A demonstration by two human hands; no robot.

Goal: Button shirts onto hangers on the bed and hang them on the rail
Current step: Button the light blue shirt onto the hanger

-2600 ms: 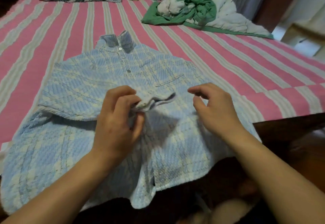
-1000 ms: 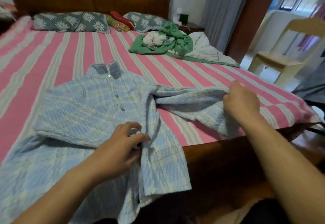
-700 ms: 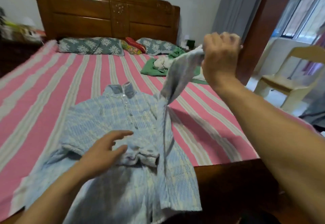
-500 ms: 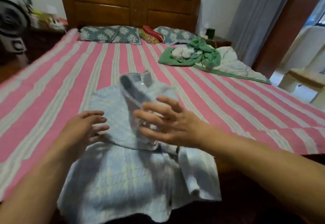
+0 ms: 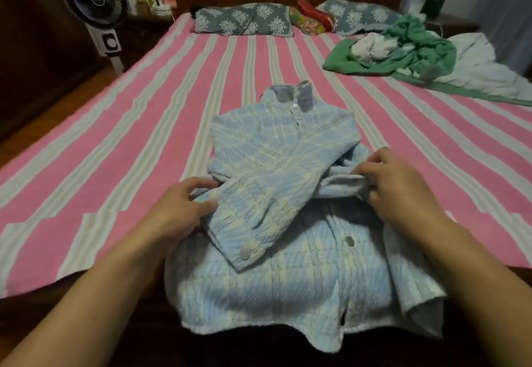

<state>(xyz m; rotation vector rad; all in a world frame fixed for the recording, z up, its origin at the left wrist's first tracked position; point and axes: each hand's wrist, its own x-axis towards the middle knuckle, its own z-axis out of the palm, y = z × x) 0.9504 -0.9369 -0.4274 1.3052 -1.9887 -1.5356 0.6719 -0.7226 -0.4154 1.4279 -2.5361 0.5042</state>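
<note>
Right hand [image 5: 403, 194] pinches shirt [image 5: 288, 266] fold (left hand [image 5: 178, 211] touching).

I see the pink-striped bed [image 5: 144, 142] carrying a blue checked shirt [image 5: 276, 199], two floral pillows [image 5: 244, 18], and a green-and-white clothes heap [image 5: 408, 50].

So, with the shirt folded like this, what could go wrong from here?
The shirt's hem hangs over the bed edge, so it may slide off. The right hand pinches only a fold, which could pull the crossed sleeve loose. No hanger is visible, so hanging may stall.
</note>
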